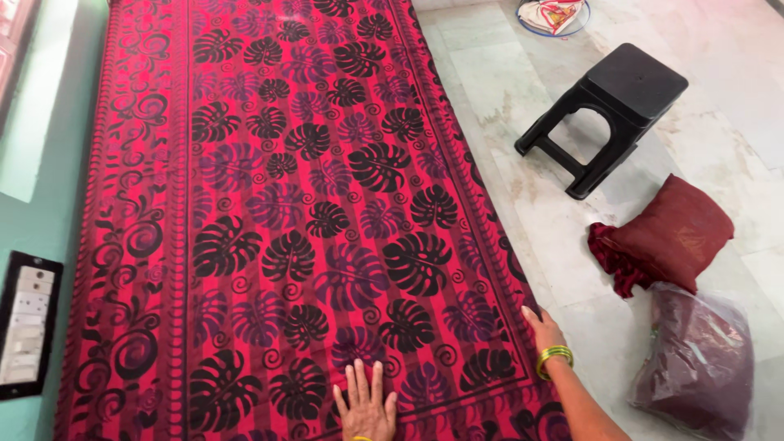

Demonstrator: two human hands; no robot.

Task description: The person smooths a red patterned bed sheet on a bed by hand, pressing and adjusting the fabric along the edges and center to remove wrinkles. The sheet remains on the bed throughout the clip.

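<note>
1. Covering the bed is a big red bedsheet (310, 204) with dark leaf shapes and curly swirls; it lies flat and smooth from the near end to the far end.
2. Beside the bed on the left is a green wall (45, 212); a dark switch board (24, 327) with pale switches sits on it.
3. On the right is a pale stone floor (506, 90); a black plastic stool (608, 114) stands there, well apart from the bed.
4. Near the stool lies a dark red cushion (670, 237); just beside it is a clear plastic bag (694, 367) with dark red cloth inside.
5. Far back on the floor is a blue ring (555, 16) with folded cloth in it.
6. The left hand (365, 402) lies flat on the sheet near the close end; its fingers are spread open and hold nothing.
7. The right hand (542, 329), with a green and gold bangle (554, 358) on the wrist, rests on the sheet's right edge; its fingers are flat on the cloth and hold nothing.
</note>
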